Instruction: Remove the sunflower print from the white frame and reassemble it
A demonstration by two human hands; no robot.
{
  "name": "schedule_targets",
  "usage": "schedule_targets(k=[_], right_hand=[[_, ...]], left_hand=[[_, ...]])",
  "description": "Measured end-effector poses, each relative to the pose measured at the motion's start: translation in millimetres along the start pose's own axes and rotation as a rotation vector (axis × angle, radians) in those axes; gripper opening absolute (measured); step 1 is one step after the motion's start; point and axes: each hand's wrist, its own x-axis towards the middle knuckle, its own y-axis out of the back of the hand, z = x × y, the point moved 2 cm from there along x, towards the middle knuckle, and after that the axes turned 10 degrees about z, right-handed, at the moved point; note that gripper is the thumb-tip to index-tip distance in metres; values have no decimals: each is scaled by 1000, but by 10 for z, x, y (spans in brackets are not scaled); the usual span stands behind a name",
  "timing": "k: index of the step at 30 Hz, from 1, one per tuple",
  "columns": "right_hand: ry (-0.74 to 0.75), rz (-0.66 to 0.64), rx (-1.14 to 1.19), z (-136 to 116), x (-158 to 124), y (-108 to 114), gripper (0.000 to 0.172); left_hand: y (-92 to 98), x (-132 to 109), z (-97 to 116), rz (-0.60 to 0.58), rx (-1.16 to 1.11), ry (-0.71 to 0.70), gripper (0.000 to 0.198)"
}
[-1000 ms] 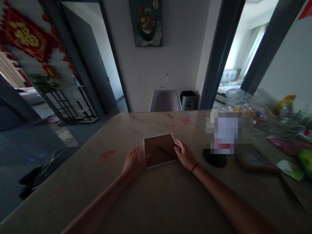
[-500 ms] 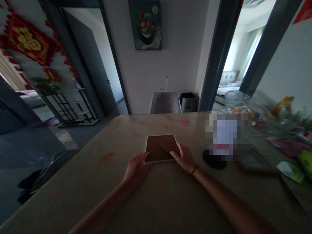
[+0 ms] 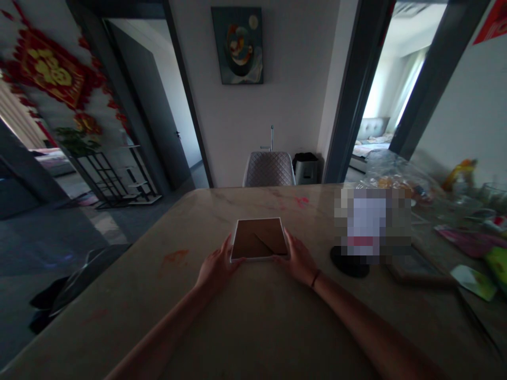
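Clasping a flat brown square frame with white edging (image 3: 259,238) at its two side edges, left hand (image 3: 216,266) and right hand (image 3: 299,258) grip it mid-counter (image 3: 253,327); looks light, stiff, maybe fragile, best held by the rims

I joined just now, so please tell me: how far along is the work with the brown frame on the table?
The white-edged brown frame lies back side up on the table, with its stand flap flat. The left hand and the right hand take it at its two near corners; whether either grip is closed is unclear. It does not look lifted or turned yet, so standing it up seems left.
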Motion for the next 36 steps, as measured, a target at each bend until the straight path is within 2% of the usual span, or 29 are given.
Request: schedule_targets(k=[2, 5, 10, 13, 15, 17, 19, 22, 25, 29, 32, 34, 36], right_hand=[[-4, 86, -2, -10, 25, 51, 74], [-7, 160, -65, 14, 66, 110, 61], [-47, 72, -201, 125, 71, 80, 73], [-58, 99, -163, 166, 65, 62, 72], [-61, 172, -131, 177, 71, 69, 65], [-86, 249, -154, 178, 75, 82, 52], [-110, 253, -224, 163, 73, 79, 34], [-89, 150, -271, 102, 60, 48, 36], [-108, 94, -205, 51, 53, 35, 39], [-246, 52, 7, 52, 93, 54, 43], [-315, 172, 228, 27, 141, 86, 43], [-300, 262, 324, -37, 157, 101, 46], [-265, 298, 376, -131, 148, 102, 54]], left_hand=[[68, 33, -36, 23, -30, 40, 73], [153, 67, -104, 84, 32, 112, 65], [131, 64, -176, 61, 126, 56, 59], [98, 60, -195, 48, 141, 24, 61], [97, 63, -199, 92, 131, 32, 58], [95, 62, -192, 143, 103, 44, 55], [66, 52, -163, 111, 79, 12, 50], [-3, 20, -91, -1, 65, -74, 49], [-35, -9, -20, -16, 74, -109, 56], [-40, -41, 59, -4, 97, -152, 62], [-65, -79, 115, -6, 63, -172, 55], [-97, -106, 155, -32, 36, -202, 51], [-124, -129, 188, -60, 32, -245, 45]])
